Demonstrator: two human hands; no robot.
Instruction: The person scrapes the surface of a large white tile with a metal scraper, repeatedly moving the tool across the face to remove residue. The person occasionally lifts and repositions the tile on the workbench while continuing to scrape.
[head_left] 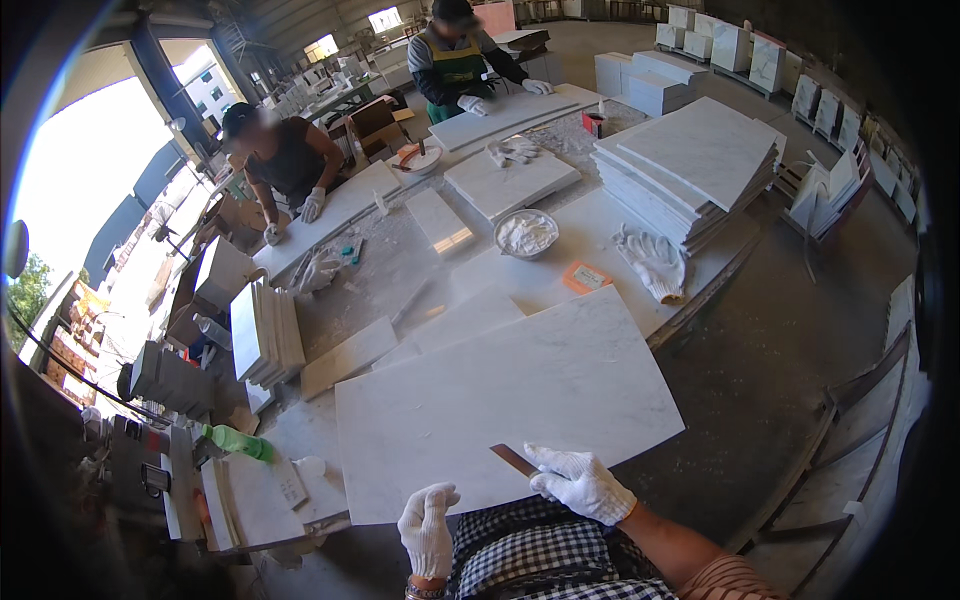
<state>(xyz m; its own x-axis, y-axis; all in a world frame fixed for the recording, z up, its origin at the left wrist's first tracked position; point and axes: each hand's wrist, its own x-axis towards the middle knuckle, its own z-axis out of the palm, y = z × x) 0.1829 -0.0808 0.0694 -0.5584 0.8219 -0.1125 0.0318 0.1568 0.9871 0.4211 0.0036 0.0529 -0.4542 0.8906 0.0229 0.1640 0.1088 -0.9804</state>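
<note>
1. The right hand (585, 486), in a white glove, is grasping a flat brown scraper (513, 459), which points to the upper left over the white slab (500, 400).
2. The left hand (427, 530), also gloved, is at the near edge of this slab with bent fingers; whether it grips something, I cannot tell.
3. The slab lies directly before the person, at the near side of the table (375, 285).
4. Beyond it are an orange packet (586, 277) and a bowl of white paste (525, 235).
</note>
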